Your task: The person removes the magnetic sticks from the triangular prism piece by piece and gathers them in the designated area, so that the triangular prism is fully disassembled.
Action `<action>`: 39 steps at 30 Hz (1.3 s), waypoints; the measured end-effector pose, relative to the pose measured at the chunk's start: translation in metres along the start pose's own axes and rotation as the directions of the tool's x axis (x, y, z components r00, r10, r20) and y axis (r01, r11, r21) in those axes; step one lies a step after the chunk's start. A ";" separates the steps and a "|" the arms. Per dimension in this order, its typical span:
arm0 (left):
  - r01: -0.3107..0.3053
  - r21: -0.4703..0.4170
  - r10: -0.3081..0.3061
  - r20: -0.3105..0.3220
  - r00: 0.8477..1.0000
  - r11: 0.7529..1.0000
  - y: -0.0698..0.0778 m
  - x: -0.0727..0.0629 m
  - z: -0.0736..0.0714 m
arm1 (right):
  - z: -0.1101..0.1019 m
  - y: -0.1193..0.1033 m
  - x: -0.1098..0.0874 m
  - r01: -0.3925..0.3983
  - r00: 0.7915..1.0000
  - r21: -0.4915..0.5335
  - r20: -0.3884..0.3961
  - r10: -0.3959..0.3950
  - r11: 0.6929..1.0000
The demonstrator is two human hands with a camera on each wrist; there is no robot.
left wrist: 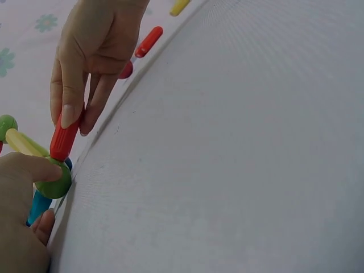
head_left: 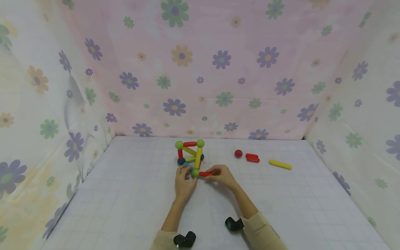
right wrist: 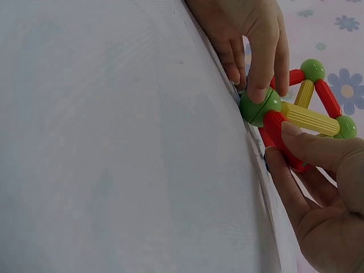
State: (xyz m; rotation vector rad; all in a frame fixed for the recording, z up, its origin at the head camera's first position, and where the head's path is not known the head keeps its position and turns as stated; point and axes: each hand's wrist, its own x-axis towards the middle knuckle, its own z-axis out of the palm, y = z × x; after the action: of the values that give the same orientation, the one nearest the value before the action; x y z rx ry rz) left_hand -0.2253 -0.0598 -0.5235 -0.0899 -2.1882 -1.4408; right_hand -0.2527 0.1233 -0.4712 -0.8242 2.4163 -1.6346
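Observation:
A frame of magnetic rods and balls stands on the table, with green balls [head_left: 200, 143] at its top corners and dark blue balls [head_left: 181, 161] low down. Yellow rods [right wrist: 310, 119], red rods [head_left: 189, 144] and a blue rod [left wrist: 38, 206] link them. My left hand [head_left: 184, 185] grips the near green ball [left wrist: 54, 181], its thumb on the ball and its other fingers by the blue rod. Between thumb and fingers, my right hand [head_left: 222, 176] pinches a red rod [left wrist: 63, 138], whose end touches that green ball.
Right of the frame lie a red ball [head_left: 238, 153], two short red rods [head_left: 252, 158] side by side and a longer yellow rod [head_left: 280, 164]. A flowered cloth [head_left: 200, 69] walls the white table [head_left: 125, 208] at the back and sides.

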 end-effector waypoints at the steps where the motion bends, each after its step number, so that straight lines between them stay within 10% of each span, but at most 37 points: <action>1: 0.001 0.025 -0.002 0.011 1.000 1.000 0.000 0.000 0.000 | 0.001 0.004 0.001 -0.002 1.000 -0.003 -0.004 0.002 1.000; 7: 0.000 0.135 -0.008 0.060 0.998 0.991 -0.001 0.001 0.002 | 0.005 0.022 0.004 -0.042 0.999 0.000 -0.008 0.042 0.999; 20: -0.019 0.062 0.014 0.082 0.997 0.998 -0.001 0.001 0.001 | 0.003 0.034 0.005 -0.168 0.986 0.029 -0.006 0.168 0.985; 30: -0.022 0.035 0.019 0.094 0.995 0.999 -0.004 0.000 0.001 | -0.004 0.001 -0.004 -0.166 0.985 0.057 0.063 0.162 0.985; 39: 0.002 0.036 -0.006 0.102 0.995 0.999 -0.001 0.000 0.000 | -0.021 0.016 -0.013 -0.188 0.979 0.043 -0.071 0.191 0.981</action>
State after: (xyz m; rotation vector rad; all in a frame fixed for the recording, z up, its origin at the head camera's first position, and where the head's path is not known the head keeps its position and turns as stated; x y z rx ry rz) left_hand -0.2254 -0.0598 -0.5242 -0.1495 -2.2964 -1.4269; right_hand -0.2557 0.1515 -0.4795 -0.5169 2.4203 -1.6583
